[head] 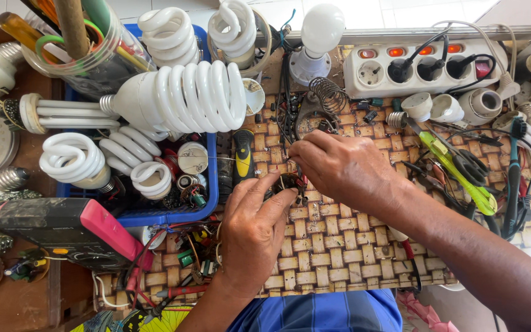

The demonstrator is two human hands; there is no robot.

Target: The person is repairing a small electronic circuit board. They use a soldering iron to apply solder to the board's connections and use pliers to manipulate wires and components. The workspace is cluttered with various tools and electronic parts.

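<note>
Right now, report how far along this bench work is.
Done: hard to tell; many spiral lamps lie loose in and by the blue tray. In hand: the left hand and the right hand pinch a small dark part with thin wires over the woven mat. Left: nothing looks reassembled; loose lamp caps sit by the power strip.

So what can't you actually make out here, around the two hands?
- Head view: the small dark part between the left hand and right hand is mostly covered by fingers; its kind is unclear.
- Whatever the right hand's fingertips pinch is too small to tell.
- The multimeter faces away; its display is hidden.
- The clear jar of tools is cut off by the top edge.
</note>
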